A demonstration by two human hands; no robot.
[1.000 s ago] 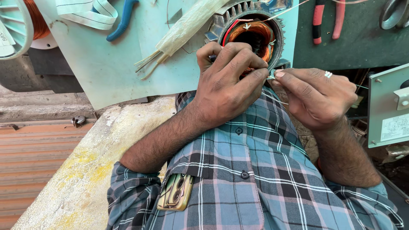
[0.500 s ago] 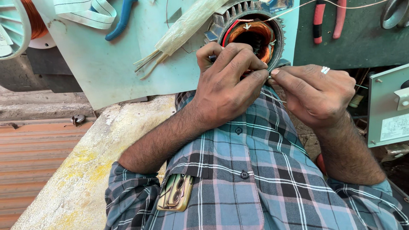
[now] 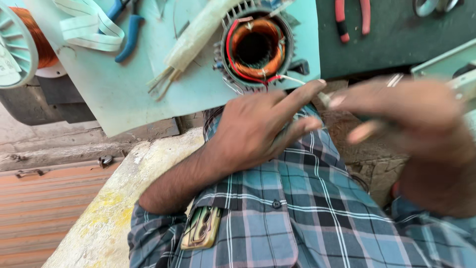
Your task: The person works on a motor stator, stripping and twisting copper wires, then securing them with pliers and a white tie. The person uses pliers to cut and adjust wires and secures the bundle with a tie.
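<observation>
The bench (image 3: 148, 94) carries the stator (image 3: 255, 47) just beyond the fingers. Left hand (image 3: 258, 126) pinches a thin white wire (image 3: 292, 79) from its winding; right hand (image 3: 406, 114) is blurred, its grip unclear. A hard tug could snap the wire.

I see a light blue board (image 3: 124, 94) on the far side. On it lie a round motor part with orange wire (image 3: 255, 47), a white tube bundle (image 3: 191, 42), blue pliers (image 3: 126, 30) and white tape (image 3: 87, 25). Right of it, red pliers (image 3: 352, 17) lie on a dark green top (image 3: 391, 44).
</observation>
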